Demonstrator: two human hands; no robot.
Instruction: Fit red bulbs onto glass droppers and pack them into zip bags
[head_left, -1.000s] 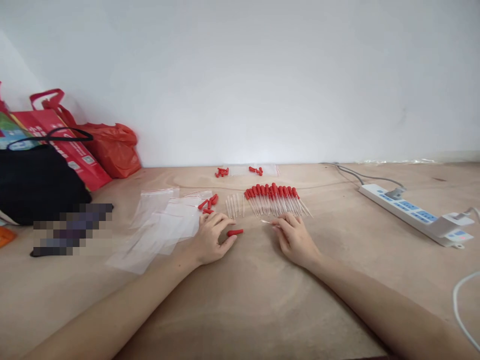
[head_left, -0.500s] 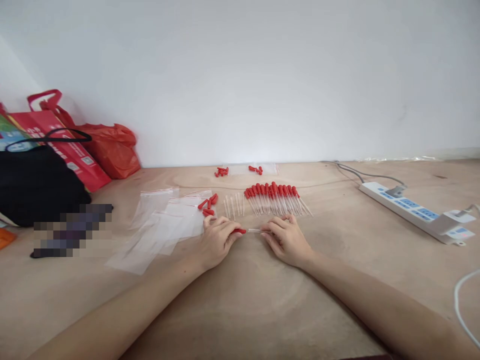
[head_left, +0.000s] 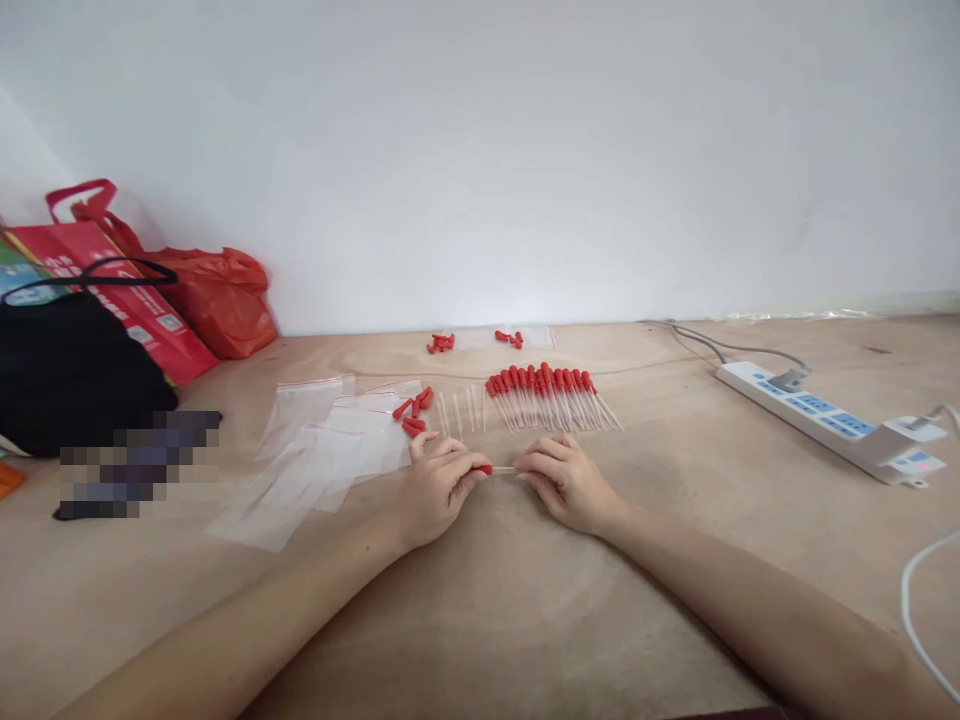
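Note:
My left hand [head_left: 442, 487] pinches a red rubber bulb [head_left: 486, 469], mostly hidden by the fingers. My right hand [head_left: 564, 482] grips a thin clear tube [head_left: 504, 469], whose end meets the bulb between my hands. Behind my right hand lies a row of tubes with red bulbs [head_left: 546, 385]. Several bare clear tubes [head_left: 459, 412] lie left of that row. Loose red bulbs [head_left: 414, 408] rest at the edge of the clear zip bags [head_left: 330, 460], just behind my left hand.
Farther back by the wall are more red bulbs [head_left: 441, 343] and a clear bag [head_left: 538, 337]. A white power strip [head_left: 795, 405] with cables lies at the right. A black bag [head_left: 82, 370] and a red plastic bag [head_left: 221, 300] stand at the left.
The bulb in my left hand and the tube in my right hand have come together; a gap was between them before. The view has shifted slightly.

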